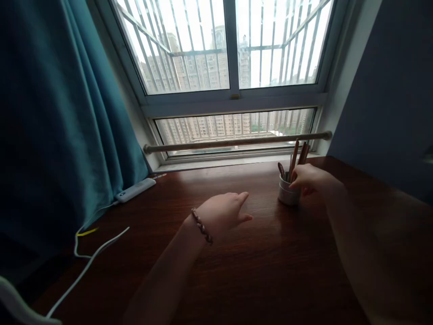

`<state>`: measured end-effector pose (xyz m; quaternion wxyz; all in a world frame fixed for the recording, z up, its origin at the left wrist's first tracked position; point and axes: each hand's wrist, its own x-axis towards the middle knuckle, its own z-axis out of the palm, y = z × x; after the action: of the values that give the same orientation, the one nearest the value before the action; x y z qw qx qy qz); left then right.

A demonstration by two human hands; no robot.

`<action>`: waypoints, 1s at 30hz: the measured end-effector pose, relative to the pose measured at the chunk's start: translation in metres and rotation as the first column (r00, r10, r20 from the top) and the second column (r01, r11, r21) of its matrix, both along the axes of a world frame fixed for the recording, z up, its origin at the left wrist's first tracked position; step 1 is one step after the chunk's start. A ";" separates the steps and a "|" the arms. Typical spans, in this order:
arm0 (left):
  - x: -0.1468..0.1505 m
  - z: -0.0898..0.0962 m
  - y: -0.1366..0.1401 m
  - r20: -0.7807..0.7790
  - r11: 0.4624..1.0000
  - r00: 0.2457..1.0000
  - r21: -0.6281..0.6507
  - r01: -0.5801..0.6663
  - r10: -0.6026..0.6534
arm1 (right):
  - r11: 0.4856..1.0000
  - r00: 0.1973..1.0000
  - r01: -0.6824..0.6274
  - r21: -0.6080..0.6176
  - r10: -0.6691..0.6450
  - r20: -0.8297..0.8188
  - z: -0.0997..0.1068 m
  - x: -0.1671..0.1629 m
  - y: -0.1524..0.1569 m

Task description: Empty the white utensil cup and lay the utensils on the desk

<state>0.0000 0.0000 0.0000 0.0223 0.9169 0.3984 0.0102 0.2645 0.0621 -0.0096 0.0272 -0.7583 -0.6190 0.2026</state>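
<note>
As seen from the head camera, a small white cup point(288, 194) stands upright on the dark wooden surface point(257, 271), and every position below is given relative to this cup. Several pencils point(293, 159) rise from the cup, leaning slightly toward the window point(233, 67) behind it. Right hand point(306, 178): at the cup's rim on its right side, fingers curled against the pencil shafts; the grip is narrow, but whether it actually clasps a pencil cannot be told, since the fingertips are hidden behind the hand. Left hand point(223, 212): to the left of the cup and nearer the camera, apart from it, held just above the surface with the fingers loosely spread and pointing toward the cup, holding nothing; a beaded bracelet point(202, 225) circles the wrist. Far left of the cup, near the edge of the surface, lies a pale flat power strip point(135, 190), from which a white cable point(91, 257) runs toward the camera. Beyond that, a teal curtain point(57, 126) hangs down to the surface. Behind the cup, a horizontal rail point(233, 141) crosses the lower pane of the window.
</note>
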 end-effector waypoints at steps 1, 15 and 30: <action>0.000 0.000 0.002 0.000 1.000 1.000 -0.004 -0.004 0.004 | 0.999 1.000 0.030 -0.015 -0.030 0.008 -0.003 0.000 0.003; 0.008 -0.029 0.056 0.041 0.992 0.999 -0.124 0.005 0.000 | 0.965 0.968 0.130 0.230 -0.173 0.179 -0.017 -0.016 0.019; -0.069 -0.107 0.067 0.869 0.944 0.370 -0.316 -0.093 0.328 | 0.725 0.885 -0.445 0.526 0.445 0.136 -0.036 -0.167 -0.015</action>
<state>-0.0690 0.0671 -0.1074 0.3332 0.6935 0.4334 0.4693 0.0977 0.0466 -0.0456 0.1915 -0.5483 -0.8138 0.0190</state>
